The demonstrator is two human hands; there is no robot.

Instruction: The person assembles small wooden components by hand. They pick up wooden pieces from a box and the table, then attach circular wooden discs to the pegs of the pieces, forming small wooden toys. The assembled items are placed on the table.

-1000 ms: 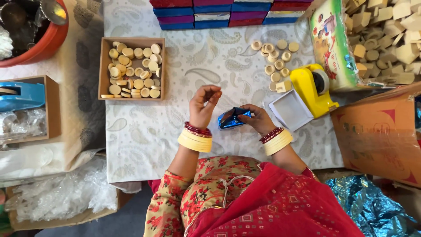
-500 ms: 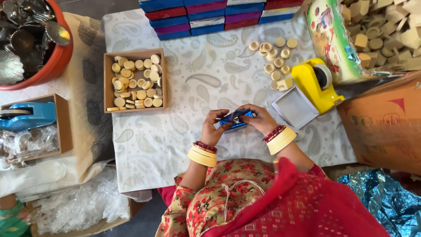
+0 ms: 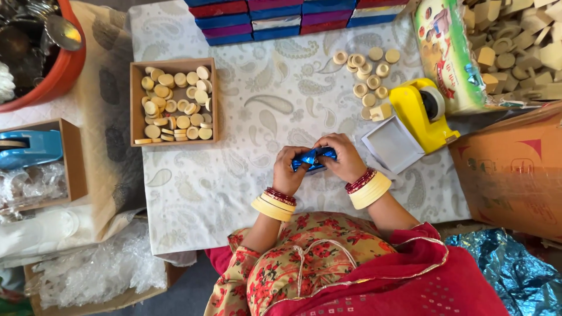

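Note:
My left hand (image 3: pixel 288 169) and my right hand (image 3: pixel 344 157) meet over the patterned cloth and both grip a small piece wrapped in shiny blue foil (image 3: pixel 313 158) between their fingers. Yellow and red bangles ring both wrists. A small white open box (image 3: pixel 391 144) lies just right of my right hand, touching a yellow tape dispenser (image 3: pixel 418 114). Several loose cream round pieces (image 3: pixel 366 70) lie beyond it. A wooden tray of cream round pieces (image 3: pixel 174 100) sits to the far left of my hands.
Stacked red, blue and purple boxes (image 3: pixel 281 16) line the far edge. A printed bag of tan blocks (image 3: pixel 497 47) and a brown carton (image 3: pixel 515 169) stand right. An orange bowl (image 3: pixel 58 64) and a blue tape dispenser in a box (image 3: pixel 32 149) sit left.
My left hand came down from the air to the blue foil piece. Both hands now close on it together, nearer my body.

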